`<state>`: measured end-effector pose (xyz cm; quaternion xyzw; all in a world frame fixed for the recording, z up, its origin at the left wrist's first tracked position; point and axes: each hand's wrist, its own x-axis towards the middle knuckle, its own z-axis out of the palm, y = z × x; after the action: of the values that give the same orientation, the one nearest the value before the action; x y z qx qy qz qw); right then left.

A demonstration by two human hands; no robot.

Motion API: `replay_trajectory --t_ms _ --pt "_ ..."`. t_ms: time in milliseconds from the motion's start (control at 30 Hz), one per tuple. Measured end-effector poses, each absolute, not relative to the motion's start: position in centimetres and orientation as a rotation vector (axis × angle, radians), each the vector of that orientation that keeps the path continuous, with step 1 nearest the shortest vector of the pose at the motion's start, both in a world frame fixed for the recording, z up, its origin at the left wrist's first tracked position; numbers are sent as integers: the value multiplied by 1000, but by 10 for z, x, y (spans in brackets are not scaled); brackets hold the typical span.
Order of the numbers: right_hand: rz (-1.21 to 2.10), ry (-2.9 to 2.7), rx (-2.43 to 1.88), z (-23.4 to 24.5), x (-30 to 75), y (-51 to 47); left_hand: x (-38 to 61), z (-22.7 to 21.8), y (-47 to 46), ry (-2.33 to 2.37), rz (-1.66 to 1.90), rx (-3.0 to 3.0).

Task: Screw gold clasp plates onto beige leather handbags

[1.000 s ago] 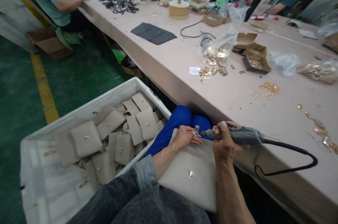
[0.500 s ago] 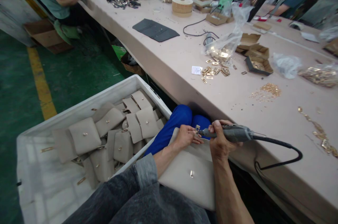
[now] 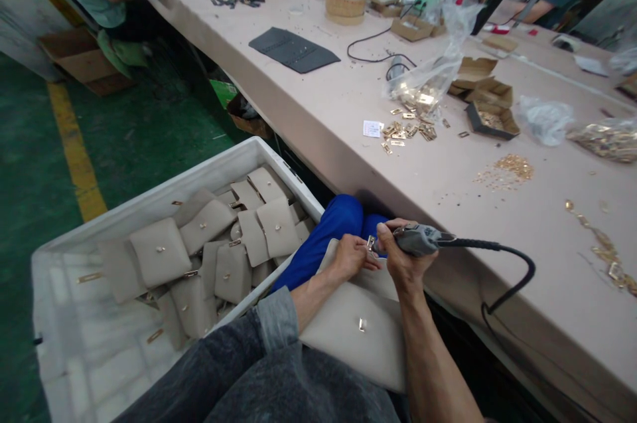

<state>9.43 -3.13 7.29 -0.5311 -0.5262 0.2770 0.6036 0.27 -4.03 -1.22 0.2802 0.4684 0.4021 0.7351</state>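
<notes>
On my lap lies a beige bag with a small gold turn lock on its front. My left hand pinches the edge of its flap, next to a gold metal plate. Wrapped round a grey corded electric screwdriver is my right hand. The screwdriver's front end points left and meets the gold plate; its tip is hidden by the plate and fingers. A black cord runs from its back end down past the table edge.
At my left a white plastic bin holds several beige bags. On the pink-covered table lie gold plates, a pile of small gold screws, cardboard boxes and a dark mat. Other people sit at the far side.
My right hand has moved left with the screwdriver, bringing it closer to my left hand and turning its body a little. The bag stays on my lap.
</notes>
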Motion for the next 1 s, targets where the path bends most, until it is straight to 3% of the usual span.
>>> replay_trajectory --t_ms 667,867,1000 --pt "855 -1360 -1221 63 101 -25 2 -24 -47 940 886 643" --pt "1067 -936 -873 91 137 -18 -1 -21 -46 943 885 606" --pt "980 -577 -782 111 208 -6 -6 -17 -48 906 896 610"
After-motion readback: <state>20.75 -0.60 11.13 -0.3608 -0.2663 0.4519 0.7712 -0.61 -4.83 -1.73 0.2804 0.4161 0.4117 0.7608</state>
